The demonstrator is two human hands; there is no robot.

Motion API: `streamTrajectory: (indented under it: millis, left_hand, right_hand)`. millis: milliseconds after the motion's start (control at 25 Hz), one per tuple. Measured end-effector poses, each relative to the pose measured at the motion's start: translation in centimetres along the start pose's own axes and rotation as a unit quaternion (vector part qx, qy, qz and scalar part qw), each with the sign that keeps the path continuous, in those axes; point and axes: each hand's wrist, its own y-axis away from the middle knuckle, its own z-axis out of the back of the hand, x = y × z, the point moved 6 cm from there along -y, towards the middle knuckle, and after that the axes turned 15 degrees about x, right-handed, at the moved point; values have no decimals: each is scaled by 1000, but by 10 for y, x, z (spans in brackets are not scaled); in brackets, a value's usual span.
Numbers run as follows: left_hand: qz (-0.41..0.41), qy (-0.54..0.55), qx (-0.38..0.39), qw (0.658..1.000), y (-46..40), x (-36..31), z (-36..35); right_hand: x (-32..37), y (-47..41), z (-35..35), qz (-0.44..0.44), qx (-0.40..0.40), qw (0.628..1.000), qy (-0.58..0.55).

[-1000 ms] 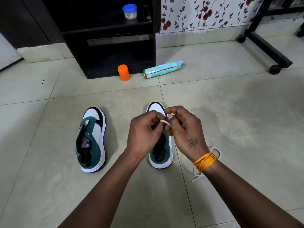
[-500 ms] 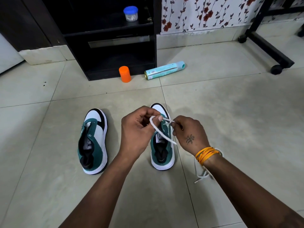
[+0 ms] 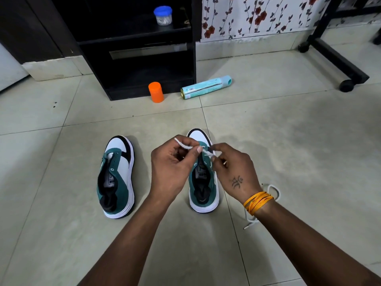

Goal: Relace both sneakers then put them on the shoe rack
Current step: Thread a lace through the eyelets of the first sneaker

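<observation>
Two green, white and black sneakers stand side by side on the tiled floor, toes pointing away. The left sneaker has no lace in it. Over the front of the right sneaker my left hand pinches one end of a white lace between thumb and fingers. My right hand pinches the lace at the sneaker's right eyelets. More white lace trails on the floor behind my right wrist. The black shoe rack stands at the back.
An orange container and a teal spray can lying on its side sit on the floor in front of the rack. A blue-lidded jar is on a rack shelf. A black wheeled stand base is at the far right.
My left hand has shifted its grip up to the lace's tip, and the loose loop over the shoe has been drawn shorter. My right hand moved a little towards the toe.
</observation>
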Motion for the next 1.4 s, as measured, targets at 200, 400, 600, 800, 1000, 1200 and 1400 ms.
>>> streamTrajectory:
  millis: [200,400,600,800,1000,1200,1400]
  left_hand:
    - [-2,-17,14,1000,-2,3,-2]
    - [57,-62,47,995,-8,22,14]
    - [59,-147,51,986,-10,27,22]
    - [74,-151,48,985,-11,33,28]
    - [-3,-230,53,972,-9,17,6]
    - [-22,-228,56,972,-6,18,-10]
    - [93,-312,43,945,5,60,-11]
  right_hand:
    - [32,1,2,80,-23,996,-30]
    - [-4,3,2,-7,-51,999,-7]
    - [-6,3,2,-13,-47,999,-3]
    - [-1,6,7,-10,-65,996,58]
    - [11,5,-6,20,5,999,43]
    - [8,-1,-12,56,-6,995,-77]
    - [-24,-11,-12,-22,-5,998,-66]
